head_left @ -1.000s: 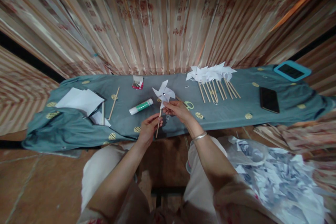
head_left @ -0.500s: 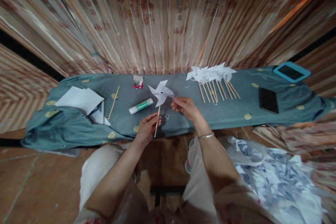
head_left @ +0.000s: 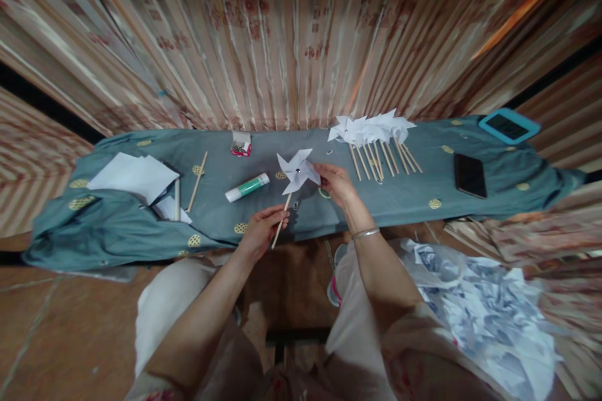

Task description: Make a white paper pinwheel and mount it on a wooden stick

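A white paper pinwheel point(head_left: 300, 170) with a dark pin at its centre is held over the cloth-covered table. My left hand point(head_left: 261, 229) is closed around its thin wooden stick point(head_left: 281, 222), with the lower end poking out below the fingers. At the right-hand blade, the fingers of my right hand point(head_left: 335, 183) are bent against the paper edge; their tips are partly hidden. Left of the pinwheel lies a white and green glue stick point(head_left: 247, 187). Behind it stands a small open red and white box point(head_left: 241, 145) of metal pins.
Several finished pinwheels point(head_left: 371, 130) lie in a row at the back right. Beyond them are a black phone point(head_left: 470, 175) and a blue-framed tablet point(head_left: 509, 126). White paper sheets point(head_left: 134, 177) and a loose stick point(head_left: 197, 182) lie left. A plastic bag of paper pieces point(head_left: 493, 319) sits at lower right.
The pinwheel has tilted to the right and its blades have turned a little. My right hand has shifted from the blade's tip to closer along its edge. The view has moved slightly.
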The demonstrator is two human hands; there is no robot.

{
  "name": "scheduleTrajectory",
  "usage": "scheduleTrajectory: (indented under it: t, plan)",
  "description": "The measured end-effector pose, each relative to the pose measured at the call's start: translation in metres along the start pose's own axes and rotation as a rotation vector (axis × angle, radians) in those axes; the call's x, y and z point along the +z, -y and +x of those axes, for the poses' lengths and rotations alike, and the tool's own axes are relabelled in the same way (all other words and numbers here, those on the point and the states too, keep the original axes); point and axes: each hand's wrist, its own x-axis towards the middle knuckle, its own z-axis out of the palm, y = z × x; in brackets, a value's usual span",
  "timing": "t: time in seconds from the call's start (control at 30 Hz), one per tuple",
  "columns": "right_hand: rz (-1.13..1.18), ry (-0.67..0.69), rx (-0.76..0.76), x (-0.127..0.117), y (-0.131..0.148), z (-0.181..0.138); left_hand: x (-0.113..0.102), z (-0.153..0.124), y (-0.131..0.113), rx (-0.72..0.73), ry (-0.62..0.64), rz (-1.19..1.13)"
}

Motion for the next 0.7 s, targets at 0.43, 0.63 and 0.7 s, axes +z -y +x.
scheduleTrajectory:
  t: [0.43, 0.63, 0.7]
  plan:
    - [0.075, 0.041, 0.074, 0.004, -0.007, -0.003, -0.001, 0.003, 0.004, 0.048, 0.007, -0.030]
    - [0.078, 0.074, 0.095, 0.004, -0.010, -0.006, 0.001, 0.006, 0.006, 0.039, -0.019, -0.031]
    - [0.087, 0.082, 0.103, 0.006, -0.010, -0.008, 0.002, 0.006, 0.006, 0.047, -0.019, -0.033]
